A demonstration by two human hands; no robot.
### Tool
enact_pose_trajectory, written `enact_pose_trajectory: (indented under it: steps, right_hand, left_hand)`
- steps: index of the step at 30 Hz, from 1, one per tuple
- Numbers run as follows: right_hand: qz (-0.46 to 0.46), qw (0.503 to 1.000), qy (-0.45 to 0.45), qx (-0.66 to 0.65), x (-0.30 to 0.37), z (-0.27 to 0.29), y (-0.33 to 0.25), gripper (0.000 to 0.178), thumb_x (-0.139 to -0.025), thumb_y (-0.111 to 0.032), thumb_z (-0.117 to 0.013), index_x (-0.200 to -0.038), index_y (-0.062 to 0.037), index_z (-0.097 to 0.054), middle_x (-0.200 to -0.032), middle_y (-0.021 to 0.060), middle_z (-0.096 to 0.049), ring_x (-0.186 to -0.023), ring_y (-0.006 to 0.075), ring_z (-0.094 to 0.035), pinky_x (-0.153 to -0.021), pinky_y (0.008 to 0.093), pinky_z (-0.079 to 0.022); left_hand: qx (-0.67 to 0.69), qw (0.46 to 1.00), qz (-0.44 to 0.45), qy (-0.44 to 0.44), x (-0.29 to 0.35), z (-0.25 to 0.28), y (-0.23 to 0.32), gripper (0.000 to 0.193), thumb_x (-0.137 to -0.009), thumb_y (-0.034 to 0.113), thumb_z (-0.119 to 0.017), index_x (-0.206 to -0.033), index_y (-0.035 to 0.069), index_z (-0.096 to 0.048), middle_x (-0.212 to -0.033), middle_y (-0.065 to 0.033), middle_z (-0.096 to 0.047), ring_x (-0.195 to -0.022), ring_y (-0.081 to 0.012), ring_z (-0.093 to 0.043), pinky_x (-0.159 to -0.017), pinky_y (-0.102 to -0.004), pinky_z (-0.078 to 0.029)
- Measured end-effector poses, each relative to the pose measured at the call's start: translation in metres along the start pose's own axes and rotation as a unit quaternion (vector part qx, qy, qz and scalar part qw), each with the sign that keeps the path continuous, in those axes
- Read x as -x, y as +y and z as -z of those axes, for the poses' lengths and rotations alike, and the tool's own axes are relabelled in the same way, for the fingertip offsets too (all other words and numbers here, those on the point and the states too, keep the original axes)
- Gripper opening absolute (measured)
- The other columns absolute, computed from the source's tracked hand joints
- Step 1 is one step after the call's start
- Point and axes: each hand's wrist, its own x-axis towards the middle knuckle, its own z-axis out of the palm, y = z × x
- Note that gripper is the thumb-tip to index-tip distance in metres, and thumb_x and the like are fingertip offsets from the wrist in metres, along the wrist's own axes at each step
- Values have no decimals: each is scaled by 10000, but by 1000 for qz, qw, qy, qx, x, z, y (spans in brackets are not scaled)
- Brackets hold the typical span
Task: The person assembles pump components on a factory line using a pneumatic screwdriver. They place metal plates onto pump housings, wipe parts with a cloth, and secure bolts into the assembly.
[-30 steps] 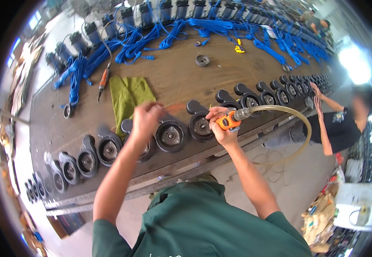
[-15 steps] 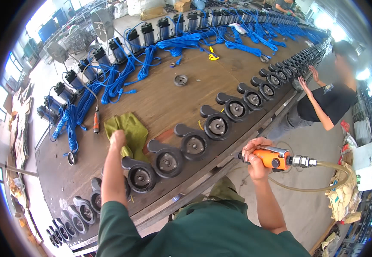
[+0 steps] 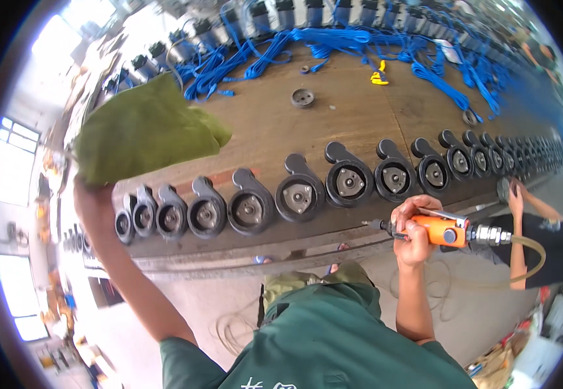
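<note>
My left hand [image 3: 94,198] is closed on the lower edge of an olive-green cloth [image 3: 142,133], raised at the left of the table; the fingers are blurred. My right hand [image 3: 413,232] grips an orange air screwdriver [image 3: 438,231] in front of the table edge. Its thin bit [image 3: 367,223] points left, and a metal coupling [image 3: 492,235] joins it to a yellowish hose [image 3: 535,254]. Black pump housings [image 3: 299,196] with round metal centres stand in a row along the near edge, between my two hands and beyond them.
Coiled blue cables [image 3: 333,40] lie before a far row of metal-and-black pump motors [image 3: 260,19]. On the brown tabletop [image 3: 249,123] sit a grey ring part [image 3: 303,98] and a yellow item [image 3: 379,74]. At right, a co-worker in a dark shirt [image 3: 549,249] reaches toward the row.
The cloth has been lifted off the table and swung left with my left hand. My view has turned, and the screwdriver's bit now shows clear of my right hand.
</note>
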Motion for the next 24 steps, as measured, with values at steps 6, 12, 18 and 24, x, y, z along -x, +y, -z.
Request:
enact_pose_trajectory:
  steps: [6, 12, 18, 24]
  right_hand:
    - [-69, 997, -37, -11, -36, 22, -1, 387, -722, -17, -504, -1106, -4, -553, -901, 118, -593, -624, 148, -512, -618, 312, -451]
    - [-128, 988, -58, -58, -39, 9, 16, 400, -711, -6, -521, -1108, 3, -571, -919, 130, -610, -629, 157, -526, -633, 315, -473]
    - [-127, 986, -83, -62, -41, -10, 24, 358, -753, 25, -508, -1108, 7, -553, -907, 124, -610, -674, 153, -556, -671, 312, -502]
    - [-83, 996, -20, 38, -29, -2, 34, 344, -758, 22, -496, -1098, 10, -551, -893, 121, -600, -672, 148, -547, -684, 306, -495]
  left_hand:
    - [35, 977, 77, 197, 204, 45, 22, 410, -1009, 255, -515, -1343, 17, -522, -1348, -171, -563, -1189, -287, -579, -1020, -454, -498]
    - [-131, 938, 178, 267, 312, -12, -173, 185, -968, 188, -583, -1008, 10, -612, -921, -87, -635, -762, -163, -585, -654, -330, -514]
    - [-486, 827, 187, -211, 319, -106, -274, 291, -927, 282, -653, -903, -7, -673, -711, -204, -612, -661, -330, -621, -641, -439, -519]
    - [-496, 754, -230, -364, 227, -191, -155, 282, -851, 261, -715, -1074, 89, -698, -1272, -206, -558, -1178, -392, -492, -928, -475, -446]
